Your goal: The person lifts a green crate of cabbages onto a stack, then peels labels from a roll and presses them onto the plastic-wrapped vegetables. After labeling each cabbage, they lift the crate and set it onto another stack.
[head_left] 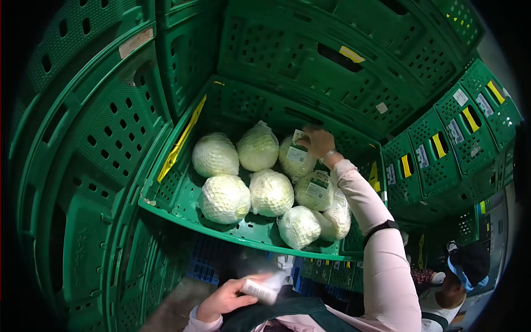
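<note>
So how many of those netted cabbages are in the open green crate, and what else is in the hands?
Netted cabbages in the green crate: 8 (the right hand touches one at the back)
White item held in the left hand: 1
Total: 9

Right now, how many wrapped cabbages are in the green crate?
8 cabbages: three in the back row, the rightmost under the right hand; three in the middle; two front right. Others may be hidden.
</note>
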